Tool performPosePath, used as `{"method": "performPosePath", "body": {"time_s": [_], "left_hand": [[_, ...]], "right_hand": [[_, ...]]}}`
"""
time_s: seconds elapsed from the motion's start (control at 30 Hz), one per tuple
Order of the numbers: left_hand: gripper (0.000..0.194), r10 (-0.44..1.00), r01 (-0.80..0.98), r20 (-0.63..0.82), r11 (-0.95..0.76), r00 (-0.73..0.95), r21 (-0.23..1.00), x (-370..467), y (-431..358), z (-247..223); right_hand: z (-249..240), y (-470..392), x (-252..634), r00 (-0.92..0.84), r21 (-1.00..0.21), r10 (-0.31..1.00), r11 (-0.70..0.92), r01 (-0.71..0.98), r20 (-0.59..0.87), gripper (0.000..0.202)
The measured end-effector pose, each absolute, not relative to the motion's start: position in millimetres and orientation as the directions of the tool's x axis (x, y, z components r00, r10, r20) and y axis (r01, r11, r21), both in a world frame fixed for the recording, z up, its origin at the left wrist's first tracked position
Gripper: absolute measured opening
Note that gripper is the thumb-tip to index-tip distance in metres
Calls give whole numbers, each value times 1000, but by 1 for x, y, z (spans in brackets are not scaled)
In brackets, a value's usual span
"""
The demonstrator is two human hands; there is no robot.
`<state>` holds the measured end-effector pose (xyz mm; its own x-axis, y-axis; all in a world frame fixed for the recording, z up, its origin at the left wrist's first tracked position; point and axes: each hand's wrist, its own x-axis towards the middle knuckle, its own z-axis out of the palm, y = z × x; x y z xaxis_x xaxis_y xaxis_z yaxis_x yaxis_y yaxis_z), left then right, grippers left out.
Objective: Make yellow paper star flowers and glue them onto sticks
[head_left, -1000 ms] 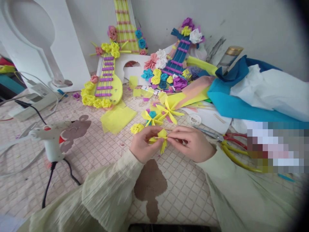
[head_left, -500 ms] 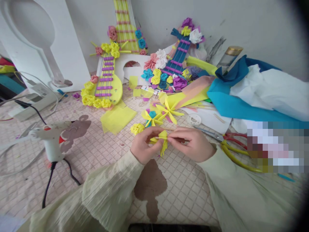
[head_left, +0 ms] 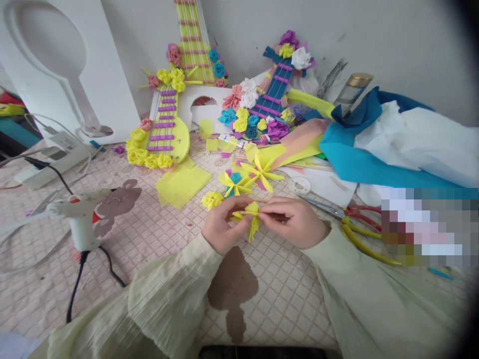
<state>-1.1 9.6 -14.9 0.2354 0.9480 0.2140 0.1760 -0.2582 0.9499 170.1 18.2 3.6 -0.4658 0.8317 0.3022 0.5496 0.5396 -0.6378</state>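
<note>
My left hand [head_left: 227,225] pinches a folded yellow paper flower [head_left: 253,227] whose narrow petals hang downward. My right hand [head_left: 296,223] comes in from the right, thumb and fingertips closed at the flower's edge around what looks like a thin pale stick; the fingers partly hide it. Just beyond the hands lie a crumpled yellow paper rose [head_left: 212,200] and two star-shaped yellow paper flowers, one [head_left: 236,185] with a blue centre and a larger one [head_left: 262,174]. Yellow paper squares [head_left: 183,183] are spread to the left of them.
A white glue gun [head_left: 83,219] with black cords stands at left beside a power strip [head_left: 52,157]. Flower-covered yellow [head_left: 179,137] and blue [head_left: 276,89] paper instruments lean at the back. Scissors [head_left: 337,212], yellow-handled pliers [head_left: 366,247] and blue cloth-like paper [head_left: 359,162] lie at right.
My hands stay in nearly the same place on the yellow flower, with only a slight shift of the right hand leftward. The view has moved very little.
</note>
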Motion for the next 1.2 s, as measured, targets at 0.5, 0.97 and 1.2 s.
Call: {"method": "performPosePath", "body": {"time_s": [0.5,0.97,1.2], "left_hand": [[22,957,249,225,-267,183,931,0,16,-22],[19,832,653,542,-476,118,589,-52,-68,25],[38,559,775,594,150,-578,614,-169,-97,0]], "right_hand": [[-4,22,171,-419,-704,868,472,531,266,18],[-12,30,176,-413,-659,836,542,521,361,21],[-15,33,179,-370,-651,856,516,556,362,20]]}}
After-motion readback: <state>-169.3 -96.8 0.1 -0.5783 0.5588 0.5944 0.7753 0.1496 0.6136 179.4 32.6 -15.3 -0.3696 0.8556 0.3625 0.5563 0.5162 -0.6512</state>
